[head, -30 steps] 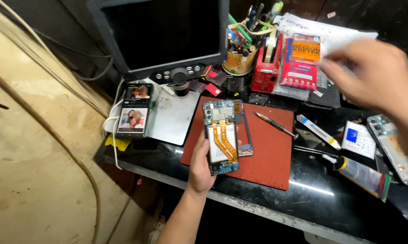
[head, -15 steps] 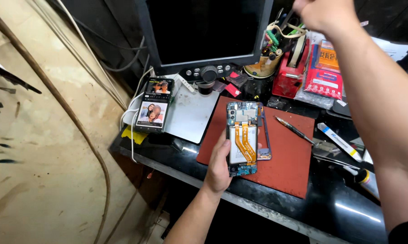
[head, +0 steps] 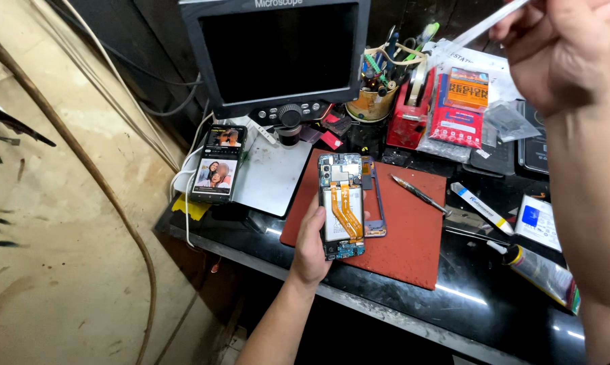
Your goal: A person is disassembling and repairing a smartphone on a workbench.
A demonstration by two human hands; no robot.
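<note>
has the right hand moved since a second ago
Yes. The right hand has come up off the bench and now holds a thin white tool raised near the camera, above the red tape dispenser.

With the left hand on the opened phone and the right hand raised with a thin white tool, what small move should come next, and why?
Probably lower the right hand so the thin white stick-like tool comes down to the opened phone with orange flex cables. The left hand steadies that phone on the red rubber mat, while the tool is high above the bench.
</note>
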